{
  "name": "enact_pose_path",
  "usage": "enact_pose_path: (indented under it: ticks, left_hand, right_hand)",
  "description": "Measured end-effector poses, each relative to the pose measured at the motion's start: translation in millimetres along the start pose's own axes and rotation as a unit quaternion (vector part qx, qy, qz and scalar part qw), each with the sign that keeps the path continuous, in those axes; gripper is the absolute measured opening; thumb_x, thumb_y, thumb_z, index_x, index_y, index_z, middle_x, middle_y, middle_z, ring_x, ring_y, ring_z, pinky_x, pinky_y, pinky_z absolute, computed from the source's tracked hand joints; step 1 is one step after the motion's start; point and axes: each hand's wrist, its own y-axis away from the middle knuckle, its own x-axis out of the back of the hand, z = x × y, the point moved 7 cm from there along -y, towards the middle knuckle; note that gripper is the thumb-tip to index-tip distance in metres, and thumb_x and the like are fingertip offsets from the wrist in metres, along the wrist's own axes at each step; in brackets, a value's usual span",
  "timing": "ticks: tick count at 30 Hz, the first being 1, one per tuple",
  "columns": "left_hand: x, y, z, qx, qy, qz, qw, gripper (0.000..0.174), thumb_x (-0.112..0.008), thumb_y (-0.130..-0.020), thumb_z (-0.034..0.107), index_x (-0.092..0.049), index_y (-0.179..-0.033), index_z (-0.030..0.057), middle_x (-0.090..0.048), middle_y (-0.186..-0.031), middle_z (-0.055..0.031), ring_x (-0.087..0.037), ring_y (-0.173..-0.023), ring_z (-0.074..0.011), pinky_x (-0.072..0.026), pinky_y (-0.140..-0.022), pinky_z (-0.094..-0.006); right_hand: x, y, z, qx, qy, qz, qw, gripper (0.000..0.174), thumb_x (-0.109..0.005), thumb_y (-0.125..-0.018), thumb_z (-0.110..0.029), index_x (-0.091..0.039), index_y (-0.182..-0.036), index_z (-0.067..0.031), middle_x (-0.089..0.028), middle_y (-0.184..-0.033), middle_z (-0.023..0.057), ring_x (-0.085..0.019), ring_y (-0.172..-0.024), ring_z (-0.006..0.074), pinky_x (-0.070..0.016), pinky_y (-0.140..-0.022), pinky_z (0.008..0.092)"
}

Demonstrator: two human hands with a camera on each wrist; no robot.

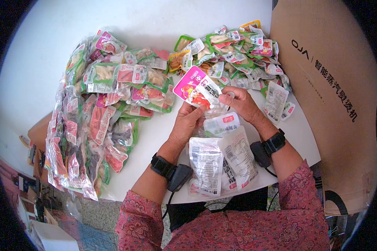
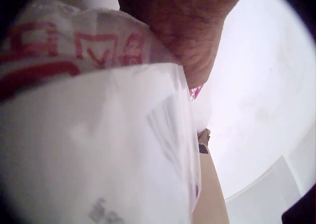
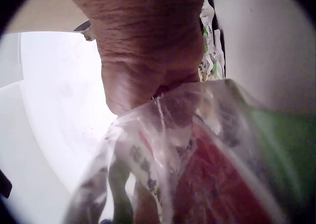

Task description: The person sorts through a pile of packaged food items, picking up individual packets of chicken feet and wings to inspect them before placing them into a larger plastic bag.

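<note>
Centrally, left hand [image 1: 187, 122] and right hand [image 1: 240, 104] each pinch the pink snack packet [image 1: 193, 87], grip closed on it, above the worktop [image 1: 155, 134] between left heap [image 1: 96, 113] and right heap [image 1: 234, 54].

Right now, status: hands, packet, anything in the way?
Left hand and right hand both pinch the pink packet, held above the table. Stack of white packets under the wrists. Left heap, right heap clear of hands.
</note>
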Motion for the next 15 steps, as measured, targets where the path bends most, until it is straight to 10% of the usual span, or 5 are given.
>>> enact_pose_path:
  ticks: [5,15]
  left_hand:
    - [2.9,4.0,5.3,0.036,-0.061,-0.014,0.997,0.029,-0.051,-0.082,0.007,-0.047,-0.111,0.0073,-0.057,-0.097,-0.0037,-0.054,-0.073,-0.0087,-0.0424,-0.057,-0.0195]
    - [0.4,2.8,6.2,0.015,-0.072,-0.013,0.997,0.032,-0.05,-0.08,0.004,-0.045,-0.112,0.0052,-0.056,-0.101,-0.0049,-0.054,-0.075,-0.0084,-0.0434,-0.06,-0.0205]
  right_hand:
    - [-3.9,0.6,6.6,-0.028,-0.034,-0.002,0.999,0.034,-0.06,-0.078,-0.034,-0.058,-0.088,-0.0018,-0.057,-0.073,0.0035,-0.053,-0.06,0.0102,-0.0449,-0.054,0.0242]
    - [-8.5,1.0,26.2,-0.079,-0.146,-0.008,0.986,0.039,-0.059,-0.079,-0.038,-0.056,-0.096,-0.0027,-0.055,-0.075,0.001,-0.051,-0.062,0.0084,-0.0436,-0.055,0.0231]
